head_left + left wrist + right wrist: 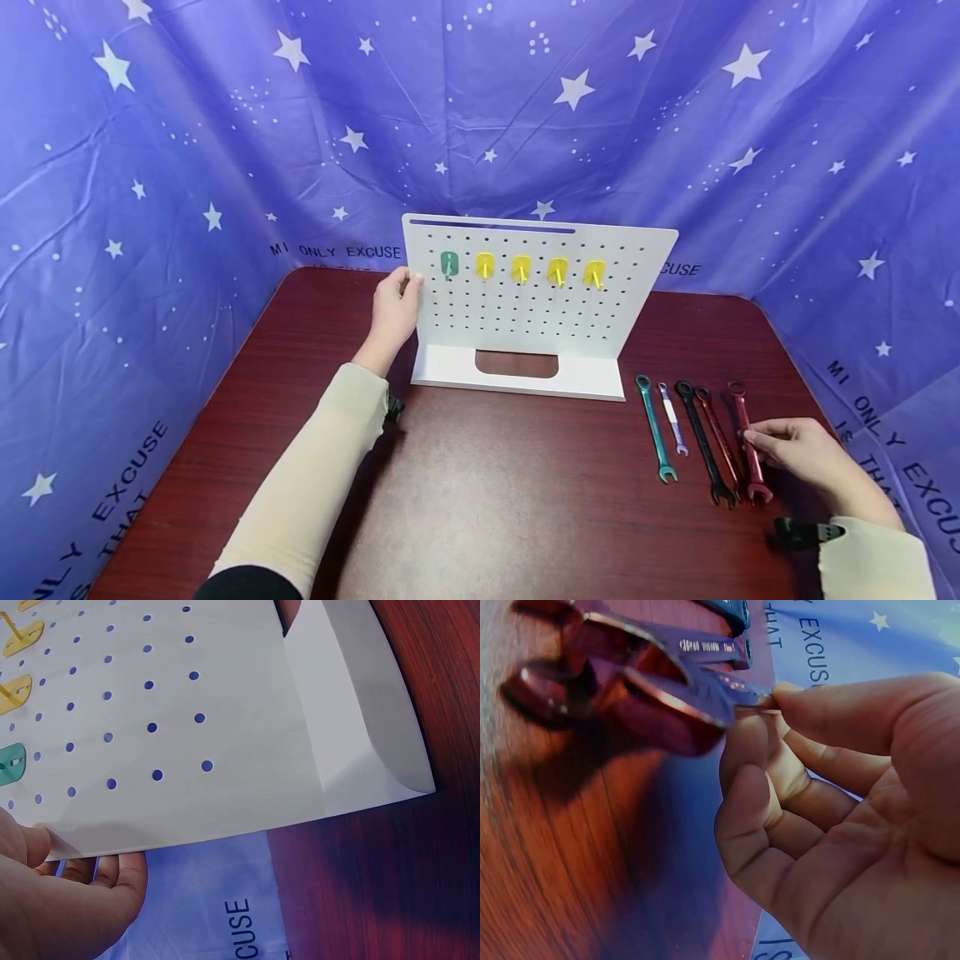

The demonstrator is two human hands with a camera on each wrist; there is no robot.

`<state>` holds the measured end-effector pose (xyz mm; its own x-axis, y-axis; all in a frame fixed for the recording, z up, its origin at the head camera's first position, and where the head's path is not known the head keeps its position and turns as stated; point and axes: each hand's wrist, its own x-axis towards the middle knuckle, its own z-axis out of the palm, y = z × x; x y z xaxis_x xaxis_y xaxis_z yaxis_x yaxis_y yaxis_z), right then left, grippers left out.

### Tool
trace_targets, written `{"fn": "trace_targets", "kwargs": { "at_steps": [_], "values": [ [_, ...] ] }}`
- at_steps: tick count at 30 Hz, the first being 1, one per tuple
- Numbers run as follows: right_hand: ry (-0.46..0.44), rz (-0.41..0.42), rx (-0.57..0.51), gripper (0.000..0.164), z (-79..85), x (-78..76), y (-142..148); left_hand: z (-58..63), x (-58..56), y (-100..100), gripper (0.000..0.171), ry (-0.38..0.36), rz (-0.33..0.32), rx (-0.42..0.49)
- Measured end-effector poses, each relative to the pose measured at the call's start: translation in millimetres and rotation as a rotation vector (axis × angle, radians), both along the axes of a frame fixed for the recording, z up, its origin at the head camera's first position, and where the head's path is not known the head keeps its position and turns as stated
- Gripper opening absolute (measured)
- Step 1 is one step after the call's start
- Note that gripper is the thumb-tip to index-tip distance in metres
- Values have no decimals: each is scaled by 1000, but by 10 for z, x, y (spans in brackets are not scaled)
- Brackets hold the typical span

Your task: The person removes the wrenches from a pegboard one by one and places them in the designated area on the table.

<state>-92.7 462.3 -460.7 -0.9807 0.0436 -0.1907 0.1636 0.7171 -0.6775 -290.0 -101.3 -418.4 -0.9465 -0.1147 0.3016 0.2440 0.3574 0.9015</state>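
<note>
A white pegboard (pixel 525 312) stands on its base, with one green hook (pixel 449 264) and several yellow hooks (pixel 521 268) in a row. My left hand (pixel 395 312) grips its left edge, thumb on the front and fingers behind, as the left wrist view shows. Over at the right, my right hand (pixel 806 454) pinches the middle of a red wrench (pixel 745 433) between thumb and fingertips. In the right wrist view its open end looms close to the camera, seemingly off the table. Left of it lie a thinner red wrench (pixel 720 442), a black wrench (pixel 702 442), a small purple wrench (pixel 672 421) and a green wrench (pixel 655 429).
The dark red wooden table (pixel 510 475) carries everything. A blue curtain (pixel 465 100) with white stars and lettering surrounds it at the back and sides. The pegboard's base (pixel 450 367) has a cut-out in its middle.
</note>
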Motion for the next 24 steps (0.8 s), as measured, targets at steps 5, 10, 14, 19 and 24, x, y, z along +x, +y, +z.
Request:
{"fn": "trace_targets", "kwargs": {
  "at_steps": [5,10,14,19,24],
  "values": [
    [-1,8,32,33,10,-1,24,-12,-3,-6,22,-2,1,1],
    [-11,18,63,32,14,-5,29,-17,-7,-9,21,-5,6,-2],
    [-17,21,74,32,8,-9,25,-14,-8,-7,22,-7,0,1],
    [-11,26,113,31,7,-19,27,-11,-3,-5,21,-9,0,-4],
    [-13,26,131,27,4,-30,31,-8,1,-3,21,-1,-1,-9]
  ]
}}
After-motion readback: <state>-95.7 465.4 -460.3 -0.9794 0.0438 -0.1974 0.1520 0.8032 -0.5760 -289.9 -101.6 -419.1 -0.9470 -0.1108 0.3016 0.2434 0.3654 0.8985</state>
